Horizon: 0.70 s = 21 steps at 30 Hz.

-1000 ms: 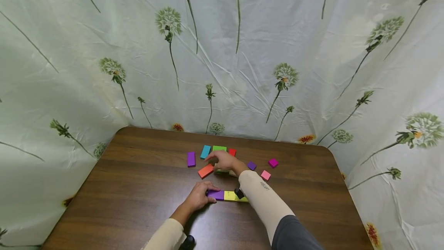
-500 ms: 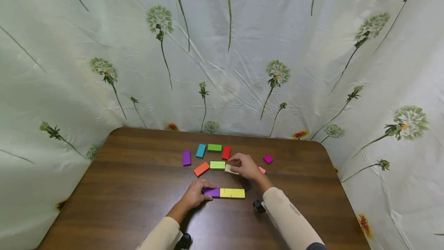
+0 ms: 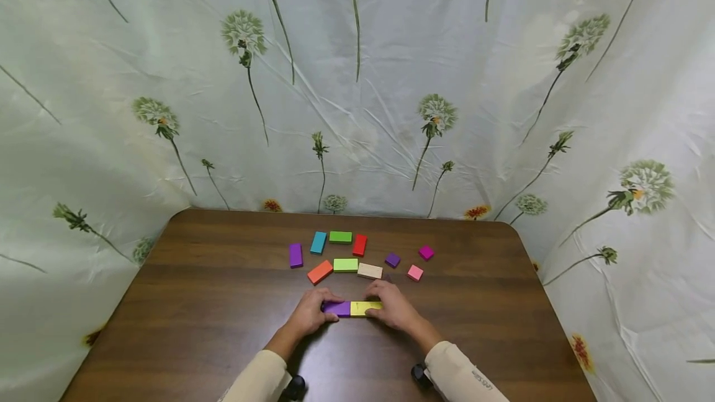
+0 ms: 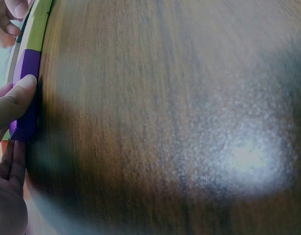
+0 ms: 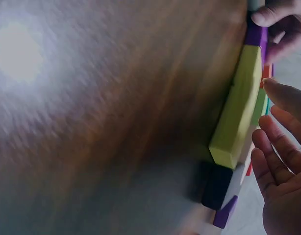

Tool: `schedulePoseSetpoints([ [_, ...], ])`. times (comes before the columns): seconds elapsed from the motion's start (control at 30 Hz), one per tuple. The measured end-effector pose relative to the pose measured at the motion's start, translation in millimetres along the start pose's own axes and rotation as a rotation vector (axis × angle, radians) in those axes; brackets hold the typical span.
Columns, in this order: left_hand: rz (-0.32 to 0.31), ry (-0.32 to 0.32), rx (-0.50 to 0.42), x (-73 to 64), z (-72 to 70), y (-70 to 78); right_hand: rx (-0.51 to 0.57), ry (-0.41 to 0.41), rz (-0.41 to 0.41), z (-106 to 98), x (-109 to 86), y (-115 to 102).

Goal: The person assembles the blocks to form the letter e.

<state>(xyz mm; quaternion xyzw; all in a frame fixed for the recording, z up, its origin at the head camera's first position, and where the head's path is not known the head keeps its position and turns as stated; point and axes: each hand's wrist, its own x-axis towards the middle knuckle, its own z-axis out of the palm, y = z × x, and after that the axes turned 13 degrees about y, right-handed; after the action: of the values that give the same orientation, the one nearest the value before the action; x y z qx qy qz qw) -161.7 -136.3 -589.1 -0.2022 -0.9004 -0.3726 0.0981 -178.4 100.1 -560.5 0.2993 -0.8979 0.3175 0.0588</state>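
Compared with half a second ago, the right hand (image 3: 393, 308) is lower in the frame, away from the tan block (image 3: 370, 271) and at the right part of the yellow block (image 3: 360, 309). With that hand gone from above it, the tan block shows fully near the centre, just right of the lime block (image 3: 346, 265), and the small indigo block (image 3: 392, 260) is uncovered.

Meanwhile the left hand (image 3: 308, 313) stays put, pinching the purple block (image 3: 337, 309) by its left end between thumb and fingers. The right hand is loosely spread, thumb and fingers parted about the yellow block; whether they touch it I cannot tell. Purple and yellow lie end to end on the bench (image 3: 223, 303), a straight row at lower centre of the frame.

My reading is that attention now falls on this row, a hand at each end, rather than on the loose pieces above: orange block (image 3: 320, 272) at left of the tan and lime pair, red block (image 3: 360, 245) higher up, pink block (image 3: 415, 273) and magenta block (image 3: 427, 253) to the right.
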Motion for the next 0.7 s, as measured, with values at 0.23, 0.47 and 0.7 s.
schedulePoseSetpoints([
  [0.23, -0.004, 0.003, -0.021, 0.3, -2.2, 1.7, -0.036, -0.001, -0.039, 9.6, -0.5, 0.1],
  [0.47, 0.007, 0.010, -0.007, -0.4, -2.2, 1.4, -0.029, -0.025, -0.003, 10.3, 2.1, -2.5],
  [0.7, -0.010, -0.004, 0.028, 1.1, -1.9, 3.3, -0.035, -0.011, 0.056, 11.0, 3.4, -6.6],
])
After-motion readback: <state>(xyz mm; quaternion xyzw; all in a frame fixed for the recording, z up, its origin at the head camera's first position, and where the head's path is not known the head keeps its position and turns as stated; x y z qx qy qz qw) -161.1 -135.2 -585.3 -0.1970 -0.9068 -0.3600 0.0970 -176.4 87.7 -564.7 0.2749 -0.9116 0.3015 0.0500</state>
